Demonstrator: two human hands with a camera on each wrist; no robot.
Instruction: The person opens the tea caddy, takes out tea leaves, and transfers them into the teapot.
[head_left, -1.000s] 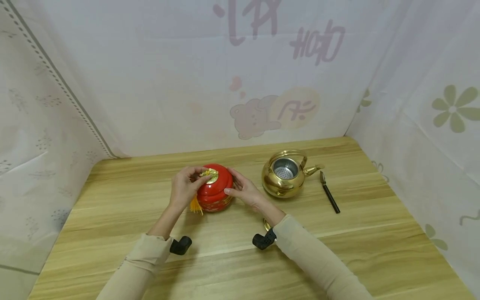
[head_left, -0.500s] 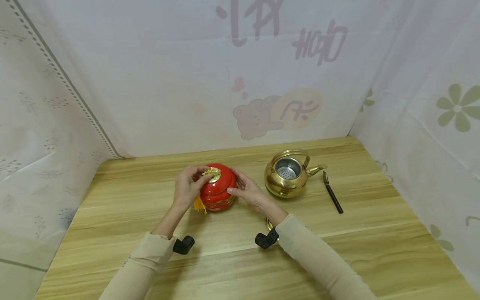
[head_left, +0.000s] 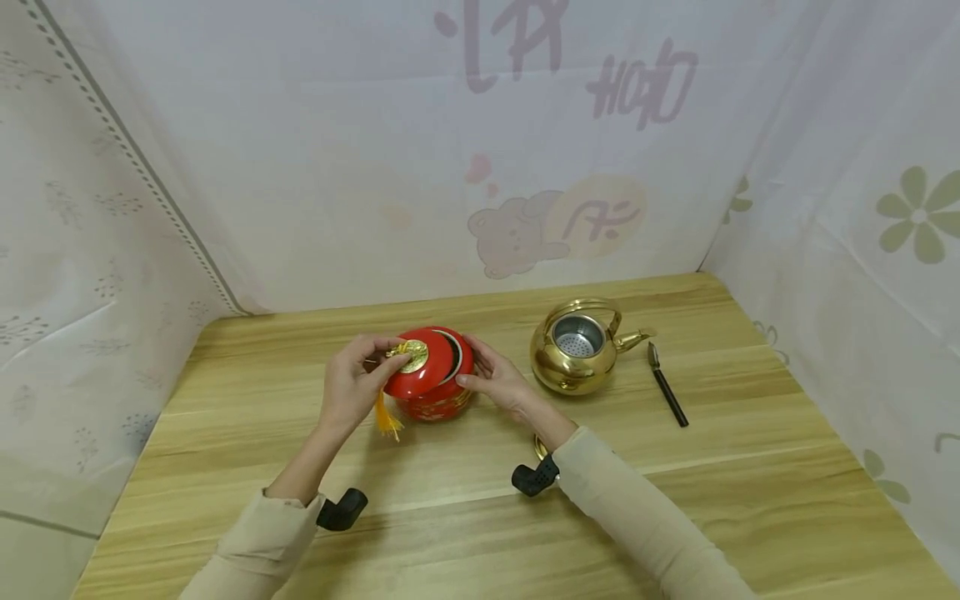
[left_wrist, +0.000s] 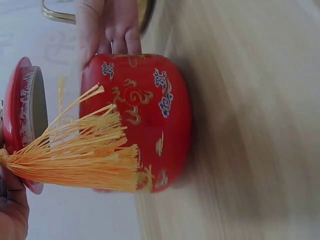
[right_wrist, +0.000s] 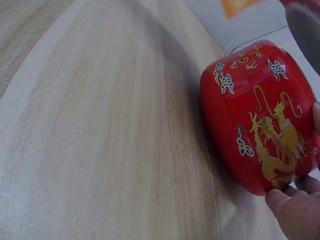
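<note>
My left hand (head_left: 348,385) pinches the gold-topped knob of a round red lid (head_left: 408,385). The lid is raised clear of the red jar (head_left: 438,408) and shifted left, baring a dark crescent of its mouth. A yellow tassel (left_wrist: 85,155) hangs from the lid; in the left wrist view it partly covers the jar. My right hand (head_left: 501,385) grips the jar's right side, thumb in front and fingers behind. The jar stands upright on the table, with a gold dragon (right_wrist: 277,145) on its wall. Its contents are hidden.
A gold teapot (head_left: 570,371) stands lidless to the right, a perforated metal strainer (head_left: 577,343) in its mouth. Farther right lies a slim black-handled tool (head_left: 667,396) with a metal tip. A gold round-edged piece (head_left: 540,448) is mostly hidden under the right wrist.
The lid, seated on the jar before, has come up and leftward with my left hand, and the tassel swings along. My right hand keeps its hold on the jar.
</note>
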